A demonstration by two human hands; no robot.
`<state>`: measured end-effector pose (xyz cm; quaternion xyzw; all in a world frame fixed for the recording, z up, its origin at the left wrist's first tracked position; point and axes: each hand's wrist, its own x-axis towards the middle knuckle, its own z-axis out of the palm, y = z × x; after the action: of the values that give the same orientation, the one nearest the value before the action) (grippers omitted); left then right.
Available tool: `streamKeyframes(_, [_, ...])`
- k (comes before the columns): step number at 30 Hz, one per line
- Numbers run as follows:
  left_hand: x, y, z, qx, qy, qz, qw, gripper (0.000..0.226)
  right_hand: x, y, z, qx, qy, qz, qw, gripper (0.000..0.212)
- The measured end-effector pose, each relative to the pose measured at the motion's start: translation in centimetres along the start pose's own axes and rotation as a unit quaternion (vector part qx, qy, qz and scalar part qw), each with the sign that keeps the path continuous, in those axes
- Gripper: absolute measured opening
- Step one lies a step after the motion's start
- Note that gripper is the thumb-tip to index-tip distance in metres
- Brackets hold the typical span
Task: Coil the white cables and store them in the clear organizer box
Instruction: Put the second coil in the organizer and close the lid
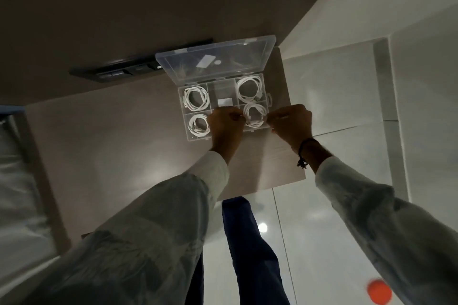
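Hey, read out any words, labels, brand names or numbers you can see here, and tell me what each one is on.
No text can be read.
White sticker on the organizer box's open lid: blank or too blurred to tell.
Small round sticker beside it: no readable mark.
White piece in the middle compartment: no visible print.
Dark panel on the wall: too dark to read.

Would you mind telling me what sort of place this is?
Probably a room in a home: a wooden table set against the wall, glossy white floor tiles, and what looks like a bed edge at the left.
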<state>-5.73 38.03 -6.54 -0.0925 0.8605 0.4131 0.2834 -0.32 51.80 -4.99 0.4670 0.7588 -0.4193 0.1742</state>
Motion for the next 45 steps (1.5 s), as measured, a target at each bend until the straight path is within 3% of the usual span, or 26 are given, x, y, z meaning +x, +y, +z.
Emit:
streamKeyframes(5, [0.4, 0.6, 0.6, 0.147, -0.013, 0.086, 0.985, 0.02, 0.8, 0.1, 0.4, -0.109, 0.056, -0.109, 0.986, 0.005])
streamKeyframes(8, [0.7, 0.6, 1.0, 0.253, -0.016, 0.154, 0.955, 0.023, 1.0, 0.2, 0.5, -0.131, 0.078, -0.172, 0.973, 0.008])
streamKeyframes(12, [1.0, 0.4, 1.6, 0.355, -0.041, 0.231, 0.905, 0.019, 0.9, 0.5, 1.3, -0.235, 0.038, -0.262, 0.935, 0.02])
streamKeyframes(14, [1.2, 0.1, 1.5, 0.352, -0.036, 0.255, 0.9, 0.015, 1.2, 0.5, 1.1, -0.244, 0.025, -0.258, 0.935, 0.019])
streamKeyframes(16, [1.2, -0.1, 0.6, 0.261, -0.01, 0.257, 0.93, 0.012, 1.3, -0.1, 0.5, -0.196, 0.031, -0.233, 0.952, 0.014])
streamKeyframes(18, [0.9, -0.1, -1.3, 0.141, 0.068, 0.239, 0.958, 0.011, 1.2, -1.2, -0.3, -0.128, 0.063, -0.187, 0.972, 0.011])
streamKeyframes(22, [2.2, -0.5, -7.1, -0.072, 0.288, 0.11, 0.949, 0.021, 1.8, -5.2, -2.3, 0.033, 0.113, -0.108, 0.987, 0.02])
streamKeyframes(23, [2.5, -0.4, -8.4, -0.126, 0.286, 0.088, 0.946, 0.025, 1.9, -6.4, -2.7, 0.078, 0.104, -0.107, 0.986, 0.023])
streamKeyframes(25, [2.6, 0.2, -10.2, -0.241, 0.206, 0.048, 0.947, 0.027, 1.8, -8.6, -3.0, 0.126, 0.067, -0.118, 0.983, 0.027])
streamKeyframes(28, [2.3, 0.3, -11.8, -0.317, 0.126, -0.015, 0.94, 0.032, 1.5, -9.0, -3.0, 0.066, 0.073, -0.148, 0.984, 0.028])
streamKeyframes(31, [0.8, -1.8, -12.5, -0.22, 0.139, -0.001, 0.966, 0.042, 0.4, -5.7, -3.3, 0.029, 0.068, -0.174, 0.982, 0.038])
streamKeyframes(33, [-0.5, -4.2, -12.1, -0.04, 0.121, 0.095, 0.987, 0.031, -0.8, -2.9, -3.0, -0.071, 0.017, -0.224, 0.972, 0.034])
streamKeyframes(34, [-1.0, -5.4, -11.5, 0.08, 0.097, 0.16, 0.979, 0.025, -1.5, -1.7, -2.5, -0.151, -0.019, -0.264, 0.953, 0.031])
streamKeyframes(36, [-1.6, -7.6, -10.1, 0.271, 0.016, 0.259, 0.927, 0.043, -2.3, 0.6, -0.8, -0.281, -0.075, -0.339, 0.895, 0.042])
streamKeyframes(38, [-1.7, -9.2, -8.8, 0.348, -0.054, 0.305, 0.885, 0.063, -2.5, 2.0, 0.8, -0.342, -0.088, -0.381, 0.854, 0.051])
streamKeyframes(40, [-1.6, -10.3, -7.7, 0.4, -0.063, 0.326, 0.854, 0.069, -2.4, 2.6, 1.9, -0.348, -0.076, -0.404, 0.843, 0.045])
streamKeyframes(45, [-0.9, -12.4, -6.1, 0.479, 0.003, 0.341, 0.809, 0.064, -1.2, 4.1, 3.5, -0.288, -0.017, -0.449, 0.846, 0.033])
